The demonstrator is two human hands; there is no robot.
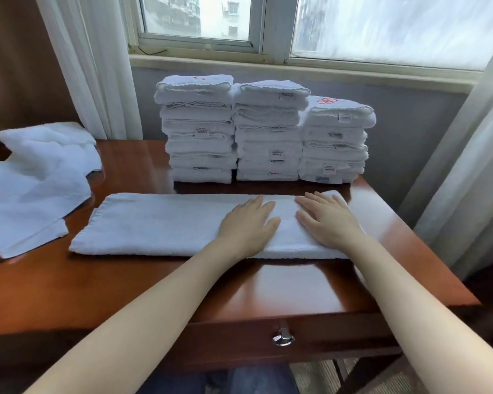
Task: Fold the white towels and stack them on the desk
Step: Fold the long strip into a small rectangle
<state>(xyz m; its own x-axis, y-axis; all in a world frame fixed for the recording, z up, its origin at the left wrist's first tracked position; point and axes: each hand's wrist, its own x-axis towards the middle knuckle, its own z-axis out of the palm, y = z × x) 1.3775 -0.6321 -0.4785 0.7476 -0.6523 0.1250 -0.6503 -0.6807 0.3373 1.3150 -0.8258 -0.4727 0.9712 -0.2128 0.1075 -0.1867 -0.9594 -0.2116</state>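
White towel [160,223], folded into a long strip, lies flat across the middle of the desk [120,285], its length parallel to the front edge and its right end close to the desk's right edge. Both hands lie on its right half. The left hand [248,223] is spread palm-down with straight fingers near the strip's middle. The right hand [328,220] lies just beside it, also flat and palm-down, fingers straight on the cloth near the right end. Neither hand grips anything. Along the back edge three piles of folded towels stand side by side, touching one another: the left stack [199,132] is tallest, the middle stack [268,132] slightly lower, and the right stack [336,143] lowest, with a red emblem [326,100] on its top towel. Small labels show on several folds. At the left end of the desk a loose heap of unfolded towels [37,180] lies rumpled, apart from the stacks and near the strip's left end. In the desk's front a drawer [225,348] is shut, with a metal pull [283,338] at its middle; what it holds cannot be seen. Behind the stacks is a window [382,27], with pale curtains [97,66] at either side.
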